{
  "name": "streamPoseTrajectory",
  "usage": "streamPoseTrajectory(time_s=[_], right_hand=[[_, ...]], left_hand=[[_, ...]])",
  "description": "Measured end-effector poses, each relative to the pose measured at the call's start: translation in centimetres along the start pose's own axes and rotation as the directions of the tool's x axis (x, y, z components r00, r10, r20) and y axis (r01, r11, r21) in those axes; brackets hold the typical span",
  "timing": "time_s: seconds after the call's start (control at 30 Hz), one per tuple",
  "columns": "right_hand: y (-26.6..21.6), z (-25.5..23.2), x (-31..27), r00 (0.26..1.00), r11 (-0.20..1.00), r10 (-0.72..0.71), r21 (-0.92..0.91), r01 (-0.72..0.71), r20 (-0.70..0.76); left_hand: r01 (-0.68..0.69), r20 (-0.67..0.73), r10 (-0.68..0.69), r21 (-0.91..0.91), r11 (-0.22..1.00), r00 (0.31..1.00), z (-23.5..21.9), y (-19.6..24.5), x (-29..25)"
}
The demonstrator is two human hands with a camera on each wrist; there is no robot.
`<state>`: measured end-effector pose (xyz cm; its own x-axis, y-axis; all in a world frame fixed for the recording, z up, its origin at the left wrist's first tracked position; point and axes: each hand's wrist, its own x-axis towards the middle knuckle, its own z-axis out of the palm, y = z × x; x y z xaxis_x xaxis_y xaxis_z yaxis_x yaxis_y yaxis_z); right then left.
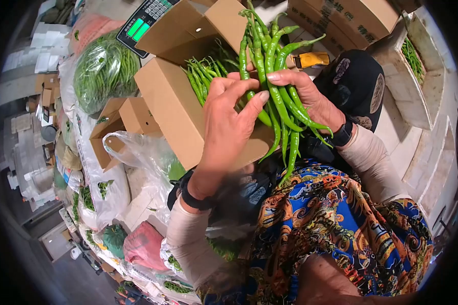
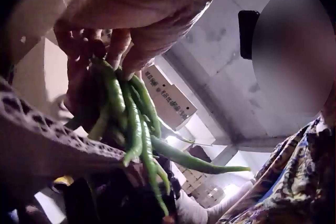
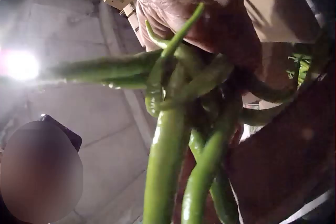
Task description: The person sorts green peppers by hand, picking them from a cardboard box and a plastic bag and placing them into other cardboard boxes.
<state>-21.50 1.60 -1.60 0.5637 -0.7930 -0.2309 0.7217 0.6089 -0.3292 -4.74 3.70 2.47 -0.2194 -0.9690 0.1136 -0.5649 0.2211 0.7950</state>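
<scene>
A bunch of long green chili peppers [image 1: 273, 63] is held over an open cardboard box [image 1: 169, 107] in the head view. My right hand [image 1: 315, 104] grips the bunch, thumb across the front. From the other side my left hand [image 1: 229, 114] pinches a pepper at the bunch's edge between thumb and fingers. More green peppers [image 1: 201, 76] lie inside the box, partly hidden behind the left hand. In the left wrist view, pepper tips [image 2: 131, 124] hang below the fingers. The right wrist view shows crossing peppers [image 3: 165, 155] close up under the hand.
A digital scale [image 1: 140, 28] with lit green displays stands beyond the box, near a clear bag of green peppers [image 1: 107, 73]. A plastic bag [image 1: 147, 157] lies beside the box. At the right is a white foam box [image 1: 412, 76]; a closed carton [image 1: 341, 20] stands behind.
</scene>
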Motion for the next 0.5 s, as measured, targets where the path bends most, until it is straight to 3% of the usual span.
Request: streamPoseTrajectory(time_s=[0.07, 0.13, 0.17, 0.27, 0.37, 0.4, 0.43, 0.47, 0.5], right_hand=[[-0.1, 1.2, -0.1, 0.998, 1.0, -0.014, 0.003, 0.015, -0.061], [-0.3, 0.4, 0.0, 0.997, 0.995, -0.025, -0.094, 0.018, -0.067], [-0.3, 0.2, 0.1, 0.997, 0.981, -0.035, -0.19, 0.021, -0.07], [0.1, 1.0, 0.1, 0.993, 0.966, -0.077, -0.252, 0.052, -0.091], [0.0, 0.8, 0.3, 0.99, 0.964, -0.101, -0.254, 0.073, -0.095], [0.0, 0.6, 0.4, 0.991, 0.965, -0.097, -0.254, 0.07, -0.097], [-0.1, 0.3, 0.5, 0.992, 0.974, -0.08, -0.219, 0.057, -0.097], [-0.3, 0.0, 0.5, 0.993, 0.982, -0.064, -0.185, 0.046, -0.095], [-0.7, -0.2, 0.4, 1.0, 0.999, 0.002, -0.051, -0.003, -0.017]], left_hand=[[0.037, 0.054, -0.036, -0.024, 0.999, 0.998, 0.1, 0.0, 0.0], [0.2, 0.04, -0.197, -0.132, 0.971, 0.98, 0.6, 0.4, -0.1], [0.201, 0.039, -0.198, -0.133, 0.97, 0.98, 0.8, 0.3, -0.1], [0.241, 0.042, -0.237, -0.169, 0.956, 0.971, 1.2, -0.3, -0.3], [0.153, -0.001, -0.154, -0.1, 0.983, 0.988, 1.2, -0.2, -0.2], [0.3, 0.053, -0.303, -0.377, 0.877, 0.952, 1.0, -0.3, -0.1], [0.417, 0.146, -0.422, -0.609, 0.674, 0.895, 0.7, -0.3, 0.0], [0.452, 0.251, -0.397, -0.683, 0.574, 0.883, -0.3, -0.3, 0.3], [0.454, 0.252, -0.399, -0.681, 0.574, 0.882, -1.0, -0.7, 0.4]])
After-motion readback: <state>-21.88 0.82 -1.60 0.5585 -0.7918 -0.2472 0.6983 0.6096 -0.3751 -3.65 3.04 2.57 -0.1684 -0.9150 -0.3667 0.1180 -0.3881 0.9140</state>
